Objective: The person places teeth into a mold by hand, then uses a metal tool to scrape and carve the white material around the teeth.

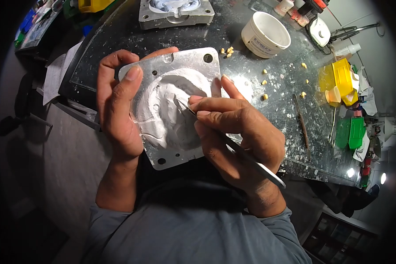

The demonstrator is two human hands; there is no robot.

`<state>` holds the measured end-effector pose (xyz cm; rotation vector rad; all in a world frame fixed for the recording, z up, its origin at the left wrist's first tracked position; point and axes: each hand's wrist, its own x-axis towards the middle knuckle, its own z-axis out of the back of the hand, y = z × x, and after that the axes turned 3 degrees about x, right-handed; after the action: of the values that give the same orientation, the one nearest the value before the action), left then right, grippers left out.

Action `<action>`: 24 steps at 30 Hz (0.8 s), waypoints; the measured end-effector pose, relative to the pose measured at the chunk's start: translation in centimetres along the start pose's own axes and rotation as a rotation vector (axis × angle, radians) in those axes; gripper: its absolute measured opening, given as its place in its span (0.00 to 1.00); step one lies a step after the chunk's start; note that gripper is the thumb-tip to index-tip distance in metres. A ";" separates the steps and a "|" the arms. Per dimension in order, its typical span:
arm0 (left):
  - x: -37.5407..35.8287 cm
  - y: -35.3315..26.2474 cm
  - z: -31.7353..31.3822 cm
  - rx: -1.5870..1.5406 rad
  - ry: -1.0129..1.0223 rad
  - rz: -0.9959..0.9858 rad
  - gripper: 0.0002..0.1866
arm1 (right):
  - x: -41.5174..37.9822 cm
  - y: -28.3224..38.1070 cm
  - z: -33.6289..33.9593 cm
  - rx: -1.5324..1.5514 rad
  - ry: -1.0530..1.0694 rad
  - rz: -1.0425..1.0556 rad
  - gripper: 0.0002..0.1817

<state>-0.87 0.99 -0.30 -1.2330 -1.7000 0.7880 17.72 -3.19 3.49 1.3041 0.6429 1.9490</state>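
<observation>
Left hand (pixel 120 116) grips a metal plate (pixel 187 59), likely heavy, best held by its edges; right hand (pixel 251 130) pinches a tool (pixel 251 160).

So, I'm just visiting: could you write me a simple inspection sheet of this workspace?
Surface: dark table, marked with white specks and smears.
Job's things: metal plate filled with white material; slim tool with its tip at that material.
Clutter: white tub, scattered small yellowish pieces, thin dark stick, second metal piece.
Hands: left hand grips the plate's edge; right hand holds the tool like a pen.
Cables: none I can make out for certain.
Surroundings: yellow bin and green bin at right; grey floor at left.
</observation>
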 end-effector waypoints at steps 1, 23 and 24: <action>0.0 0.1 0.1 0.018 -0.010 -0.007 0.16 | 0.1 0.0 0.0 -0.010 0.008 0.017 0.12; 0.1 -0.3 -0.1 -0.052 -0.005 0.043 0.16 | -0.4 -1.3 -1.4 -0.115 -0.105 0.173 0.08; 0.0 -0.2 -0.1 -0.051 -0.004 0.043 0.16 | -0.5 -1.5 -1.6 -0.129 -0.116 0.195 0.08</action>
<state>-0.91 0.96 -0.05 -1.3072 -1.7109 0.7773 16.76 -2.72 1.52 1.4312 0.3379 2.0146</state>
